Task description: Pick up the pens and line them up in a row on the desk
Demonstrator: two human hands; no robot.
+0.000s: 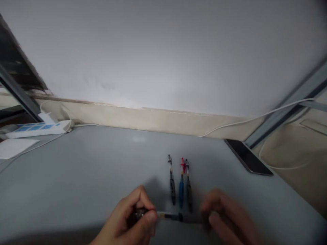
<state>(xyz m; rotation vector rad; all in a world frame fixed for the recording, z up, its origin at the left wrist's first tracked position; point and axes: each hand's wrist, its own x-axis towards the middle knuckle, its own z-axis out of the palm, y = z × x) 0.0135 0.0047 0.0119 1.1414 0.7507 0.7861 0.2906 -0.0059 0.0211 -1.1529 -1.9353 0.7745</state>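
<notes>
Between the thumb and fingers of my left hand [133, 216] is a pen's clear barrel [168, 216], lying sideways with its dark end to the right. My right hand [224, 214], smeared by motion, is closed in a pinch on a dark pen part [206, 219]. A faint thin line runs between the two pieces; whether they join I cannot tell. Just beyond my hands lie three pens: a black one [172, 180], a blue-gripped one with a red top [181, 183], and another black one [188, 185] close beside it.
A phone [249, 156] lies at the desk's right edge. On the left, a white power strip [38, 128] with blue sockets and a white flat object [17, 148] sit near a cable. The wall [163, 68] rises behind the grey desk [76, 177]. Another white cable [255, 119] runs at right.
</notes>
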